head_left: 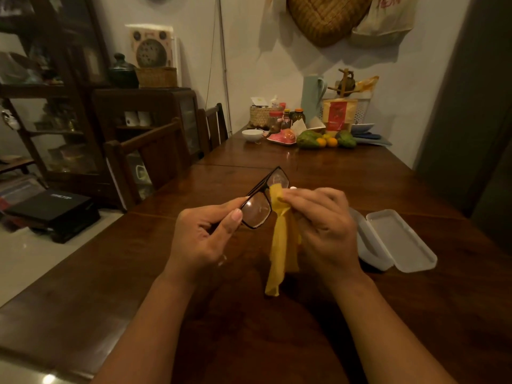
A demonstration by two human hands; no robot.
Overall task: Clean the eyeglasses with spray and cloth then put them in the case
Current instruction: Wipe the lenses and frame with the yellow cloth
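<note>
left hand (205, 234) pinches eyeglasses (263, 200) frame | right hand (324, 225) presses yellow cloth (279, 239) on lens | case (393, 239) lies open on tabletop (318, 164)

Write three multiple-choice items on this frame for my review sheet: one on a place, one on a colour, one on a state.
1. Where is the case? A. on the table, to the right of the right hand; B. on the floor; C. on a shelf.
2. What colour is the cloth? A. blue; B. yellow; C. white.
3. How are the glasses now? A. lying in the case; B. lying flat on the table; C. held up above the table.

Answers:
1 A: the open case lies on the table just past the right hand.
2 B: the cloth hanging from the right hand is yellow.
3 C: the left hand pinches the frame at one end while the right hand presses the cloth to the far lens.
</note>
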